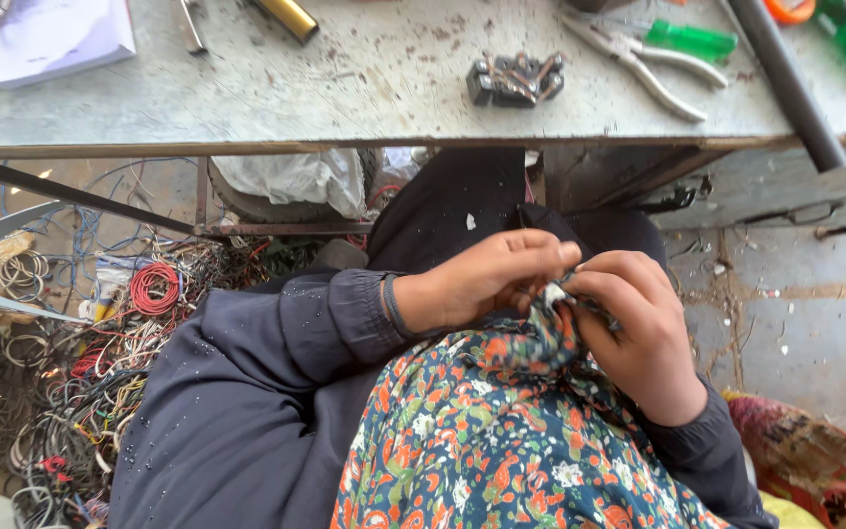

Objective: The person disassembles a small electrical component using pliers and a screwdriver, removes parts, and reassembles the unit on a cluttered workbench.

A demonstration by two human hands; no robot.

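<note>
On our lap, below the counter (pixel 247 98), our left hand (pixel 477 284) and right hand (pixel 638 328) each pinch a bunched fold of floral cloth (pixel 501 431). We judge it soft, light and limp; grip it at the gathered edge.
</note>
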